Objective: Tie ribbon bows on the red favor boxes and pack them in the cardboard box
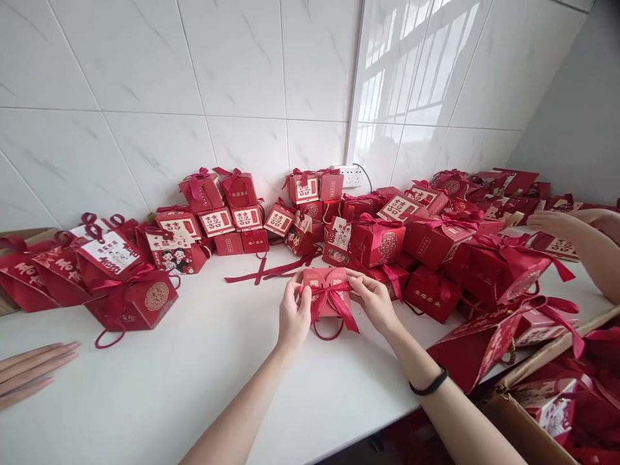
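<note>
Small red box (325, 284) sits flat on the white bench (194, 387), straight out from the wall socket (351, 175) toward the person, clear of the piles. Both hands are on it: left hand (293, 316) pinches the left side of the ribbon (334, 302) at the knot, right hand (375, 300) pinches the right side. Bow is formed, tails hang over the front face, and the cord handle loops out underneath.

My read: this is the bow-tightening step. Notes for doing it well:
- Pull both loops outward with even force so the knot stays centred over the flap seam.
- Press the box down on the bench, since it looks light and will likely skid or tip if one side pulls harder.
- Grip near the knot, not at the loop tips, or the loops will probably pull through.
- Lay the satin flat before cinching; a twist would show.
- Check that the top flaps are fully closed under the ribbon first.

Surroundings: finished red boxes (220, 206) are stacked left of the socket, more lie right of it, and a loose ribbon strip (271, 270) lies between the socket and the box. There is a cardboard carton (513, 413) far right and nearer than the socket. Other people's fingers (33, 371) rest far left of the socket, and another hand (557, 223) is far right, both well apart from the box.
</note>
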The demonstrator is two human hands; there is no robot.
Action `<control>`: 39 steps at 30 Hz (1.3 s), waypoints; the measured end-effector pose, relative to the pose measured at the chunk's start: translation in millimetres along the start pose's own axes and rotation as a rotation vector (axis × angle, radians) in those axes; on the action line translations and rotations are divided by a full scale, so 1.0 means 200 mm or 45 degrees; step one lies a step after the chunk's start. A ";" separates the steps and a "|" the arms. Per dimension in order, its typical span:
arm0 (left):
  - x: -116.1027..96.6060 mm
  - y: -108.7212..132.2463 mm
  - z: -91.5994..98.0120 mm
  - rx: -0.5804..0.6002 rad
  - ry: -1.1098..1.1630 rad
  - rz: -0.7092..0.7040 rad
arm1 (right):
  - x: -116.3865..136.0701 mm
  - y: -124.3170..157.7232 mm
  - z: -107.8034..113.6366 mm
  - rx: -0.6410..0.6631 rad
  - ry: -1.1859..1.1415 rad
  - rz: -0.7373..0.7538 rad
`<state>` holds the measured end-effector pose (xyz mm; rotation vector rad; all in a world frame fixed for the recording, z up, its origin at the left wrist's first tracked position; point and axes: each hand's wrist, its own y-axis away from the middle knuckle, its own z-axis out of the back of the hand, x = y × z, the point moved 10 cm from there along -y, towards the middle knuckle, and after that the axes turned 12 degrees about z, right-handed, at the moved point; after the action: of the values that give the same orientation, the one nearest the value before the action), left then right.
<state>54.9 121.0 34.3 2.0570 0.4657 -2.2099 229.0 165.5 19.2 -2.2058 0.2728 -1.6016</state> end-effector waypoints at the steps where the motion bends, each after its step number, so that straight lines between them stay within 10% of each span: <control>1: 0.00 0.00 0.00 0.001 -0.006 -0.002 | -0.01 0.00 0.00 -0.005 -0.014 -0.016; 16: 0.01 -0.01 -0.03 0.017 0.022 0.007 | -0.03 0.00 0.03 -0.020 -0.017 -0.110; 26: 0.01 0.00 0.01 0.031 0.208 -0.004 | 0.06 0.09 -0.20 0.640 0.328 0.213; 39: -0.03 -0.02 0.02 -0.163 -0.149 -0.055 | 0.12 0.03 -0.18 0.543 0.534 0.394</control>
<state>50.0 122.7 40.6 1.8607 0.6282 -2.2449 202.6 143.7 46.7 -1.4291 0.3335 -1.7370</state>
